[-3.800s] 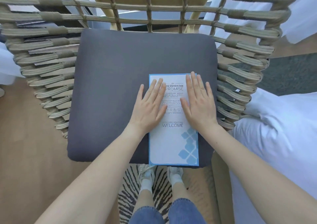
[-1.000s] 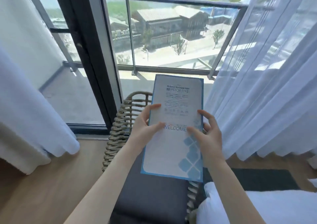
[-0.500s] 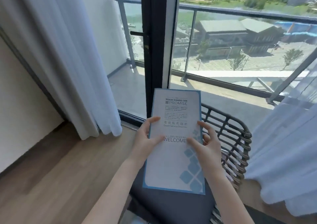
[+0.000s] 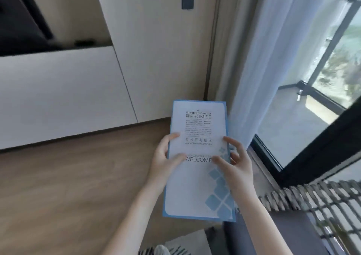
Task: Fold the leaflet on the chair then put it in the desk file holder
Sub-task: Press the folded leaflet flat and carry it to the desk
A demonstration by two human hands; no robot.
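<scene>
We've got the leaflet (image 4: 197, 169) up in the air in front of us, folded, cover side facing us w/ "WELCOME" across the middle. It's off the chair (image 4: 316, 206), which sits at the lower right w/ its woven rim and dark cushion showing; the leaflet's bottom right corner overlaps the cushion's near edge in view, but it isn't resting on it.

Our left hand (image 4: 166, 163) grips the leaflet's left edge about halfway up, thumb across the front just left of the "WELCOME" line, other fingers behind the paper. Our right hand (image 4: 236, 167) grips the right edge at about the same height, thumb on the front near the blue squares, fingers curled round the back. So both hands are clamped on it, one per long side, leaflet between them and standing roughly upright, top tilted slightly away.

Behind it: wood floor (image 4: 68, 186), pale cabinet panels (image 4: 58, 90), sheer curtain (image 4: 259, 69) to the right. No desk or holder visible.
</scene>
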